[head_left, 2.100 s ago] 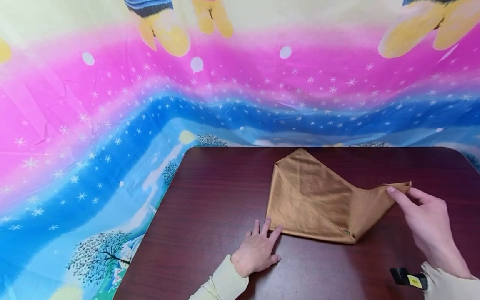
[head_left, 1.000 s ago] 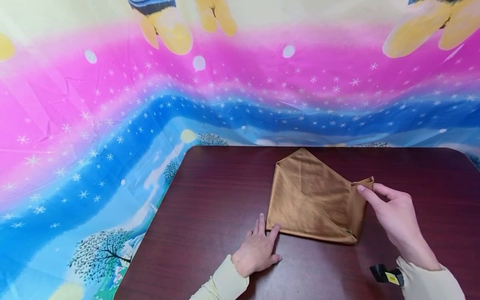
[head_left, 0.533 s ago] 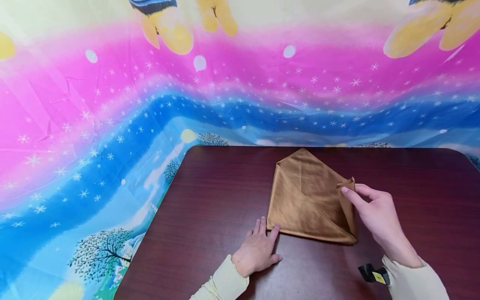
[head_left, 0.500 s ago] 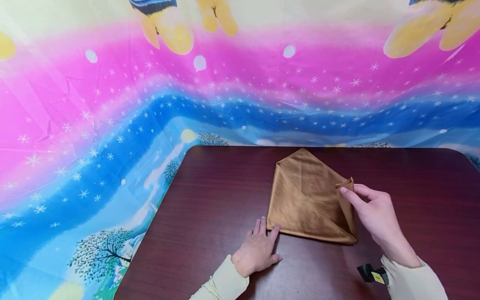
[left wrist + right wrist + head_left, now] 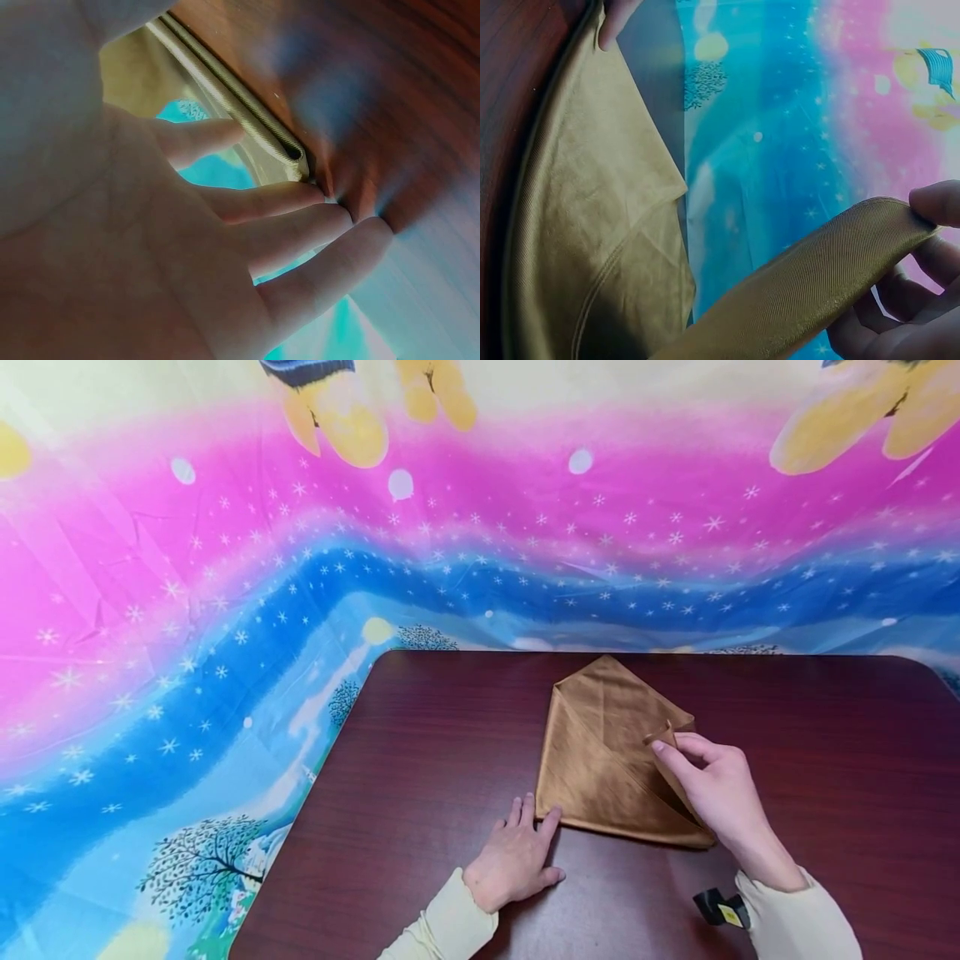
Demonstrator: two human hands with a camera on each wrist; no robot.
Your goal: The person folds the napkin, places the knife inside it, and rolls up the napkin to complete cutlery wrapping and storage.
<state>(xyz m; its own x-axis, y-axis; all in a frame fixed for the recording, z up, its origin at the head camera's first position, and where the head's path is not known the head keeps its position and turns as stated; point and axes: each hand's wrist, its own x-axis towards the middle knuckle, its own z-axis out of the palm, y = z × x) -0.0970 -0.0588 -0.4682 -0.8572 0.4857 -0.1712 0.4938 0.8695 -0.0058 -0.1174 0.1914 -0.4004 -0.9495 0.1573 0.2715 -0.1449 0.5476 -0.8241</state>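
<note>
A shiny golden-brown cloth (image 5: pixel 585 785), folded in layers, lies on the dark red-brown table. The thumb and fingers of my right hand (image 5: pixel 720 793) pinch its right-hand corner and hold that flap (image 5: pixel 810 277) raised above the rest. In the right wrist view the lifted flap curves up to the pinch. My left hand (image 5: pixel 513 860) lies on the table with fingers spread, its fingertips at the cloth's near left corner. The left wrist view shows the folded edge (image 5: pixel 232 105) beside the straight fingers (image 5: pixel 322 251).
The table (image 5: pixel 390 760) has rounded far corners. Behind it and along its left side hangs a printed curtain (image 5: pixel 480 527) in pink, blue and cream. A black strap with a yellow label (image 5: pixel 723 912) sits at the right sleeve.
My right hand has carried the pinched corner leftward from beyond the cloth's right side to over its right part. The left hand has stayed at the near left corner.
</note>
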